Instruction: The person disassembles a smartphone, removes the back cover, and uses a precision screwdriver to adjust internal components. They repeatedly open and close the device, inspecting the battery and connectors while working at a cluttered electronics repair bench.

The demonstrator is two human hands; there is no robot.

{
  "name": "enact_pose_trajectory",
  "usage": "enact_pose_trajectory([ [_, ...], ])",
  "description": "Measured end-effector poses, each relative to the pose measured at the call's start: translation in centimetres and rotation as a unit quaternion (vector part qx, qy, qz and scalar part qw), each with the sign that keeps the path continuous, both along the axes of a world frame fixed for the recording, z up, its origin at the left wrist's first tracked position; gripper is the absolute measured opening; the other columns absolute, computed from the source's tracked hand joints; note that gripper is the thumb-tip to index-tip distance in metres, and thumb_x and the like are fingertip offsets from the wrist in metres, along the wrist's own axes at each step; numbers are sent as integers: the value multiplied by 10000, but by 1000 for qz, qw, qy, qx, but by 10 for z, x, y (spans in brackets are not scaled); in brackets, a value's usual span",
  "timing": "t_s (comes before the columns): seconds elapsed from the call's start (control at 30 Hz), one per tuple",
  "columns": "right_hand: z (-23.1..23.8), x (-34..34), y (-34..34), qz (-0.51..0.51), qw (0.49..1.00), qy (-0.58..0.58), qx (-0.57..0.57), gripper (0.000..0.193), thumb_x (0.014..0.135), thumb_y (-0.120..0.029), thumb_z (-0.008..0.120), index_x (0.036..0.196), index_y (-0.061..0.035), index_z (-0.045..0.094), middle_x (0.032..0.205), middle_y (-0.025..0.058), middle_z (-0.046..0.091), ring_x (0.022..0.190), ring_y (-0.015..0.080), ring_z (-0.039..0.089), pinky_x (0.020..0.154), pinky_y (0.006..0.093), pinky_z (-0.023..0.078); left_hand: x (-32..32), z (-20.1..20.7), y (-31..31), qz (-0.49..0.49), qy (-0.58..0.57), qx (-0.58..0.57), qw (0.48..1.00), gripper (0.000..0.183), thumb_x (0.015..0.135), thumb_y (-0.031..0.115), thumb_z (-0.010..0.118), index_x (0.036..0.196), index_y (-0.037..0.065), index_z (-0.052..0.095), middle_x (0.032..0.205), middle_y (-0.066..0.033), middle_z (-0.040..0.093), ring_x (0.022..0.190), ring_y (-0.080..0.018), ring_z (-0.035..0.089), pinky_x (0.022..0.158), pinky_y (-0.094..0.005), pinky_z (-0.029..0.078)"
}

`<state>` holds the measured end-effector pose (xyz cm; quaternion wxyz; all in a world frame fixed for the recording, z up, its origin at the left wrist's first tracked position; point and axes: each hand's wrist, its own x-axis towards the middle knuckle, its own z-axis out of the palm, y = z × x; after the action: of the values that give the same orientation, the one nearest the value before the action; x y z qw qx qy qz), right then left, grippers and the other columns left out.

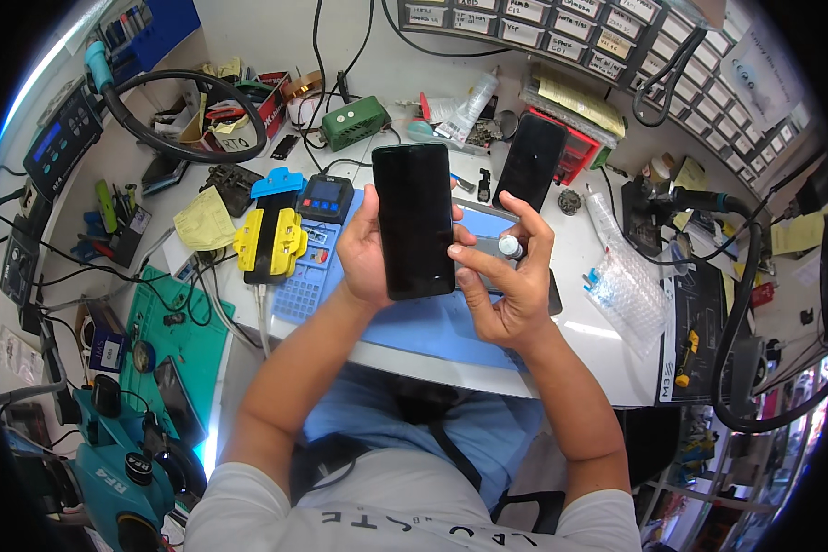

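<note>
My left hand (363, 253) is wrapped around a black smartphone (414, 221) and holds it upright, its dark screen toward me. My right hand (515, 285) is beside the phone's right edge with its fingers apart. The index fingertip touches the lower right side of the screen. Between the right fingers shows a small round pale cap (511, 247); whether the hand holds it, I cannot tell. Under both hands lies a blue work mat (414, 331). A second dark phone (532, 161) leans behind the right hand.
Left of the mat stand a yellow and black holder (271, 244) and a small dark device with a screen (326, 198). A green box (355, 123) is behind. Bubble wrap (630, 299) lies at right. A teal microscope (120, 469) fills the lower left; cables loop at both sides.
</note>
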<state>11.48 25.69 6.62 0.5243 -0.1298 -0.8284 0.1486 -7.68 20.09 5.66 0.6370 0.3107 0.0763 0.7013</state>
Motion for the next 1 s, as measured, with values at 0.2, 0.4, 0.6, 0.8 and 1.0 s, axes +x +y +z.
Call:
enact_pose_trajectory([
  [0.2, -2, -1, -2, 17, 999, -14, 31, 271, 810, -88, 810, 1062, -187, 814, 1501, 219, 458, 1072, 269, 478, 832, 356, 426, 0, 1, 0, 10, 7, -17, 1000, 835, 1074, 666, 214, 1524, -11, 407, 1300, -256, 635, 1106, -385, 692, 963, -508, 582],
  [0.4, 6, 2, -6, 28, 997, -50, 44, 259, 756, -87, 822, 995, -188, 827, 1533, 236, 442, 1170, 295, 470, 855, 355, 437, -2, -3, -1, 21, 3, -22, 1000, 840, 1074, 669, 209, 1483, -21, 458, 1299, -260, 639, 1114, -393, 692, 971, -506, 581],
  [0.6, 5, -1, -10, 56, 995, -71, 43, 262, 700, -93, 834, 943, -193, 839, 1571, 257, 427, 1263, 336, 472, 909, 373, 450, -2, -3, 0, 23, 0, -16, 1000, 819, 1081, 653, 237, 1425, -34, 520, 1267, -249, 658, 1125, -407, 688, 979, -515, 574],
  [0.8, 4, -2, -10, 51, 996, -59, 51, 278, 696, -98, 826, 951, -206, 843, 1567, 261, 433, 1226, 321, 462, 864, 366, 447, -3, -5, 1, 23, 1, -7, 1000, 809, 1083, 646, 232, 1432, -27, 517, 1266, -243, 660, 1119, -408, 691, 977, -513, 577],
  [1.0, 7, 1, -11, 44, 996, -67, 41, 247, 695, -82, 818, 924, -172, 831, 1582, 270, 420, 1294, 339, 473, 899, 380, 479, -2, -5, -1, 28, 5, -14, 999, 807, 1081, 650, 231, 1436, -18, 514, 1266, -243, 659, 1119, -411, 692, 976, -517, 577],
])
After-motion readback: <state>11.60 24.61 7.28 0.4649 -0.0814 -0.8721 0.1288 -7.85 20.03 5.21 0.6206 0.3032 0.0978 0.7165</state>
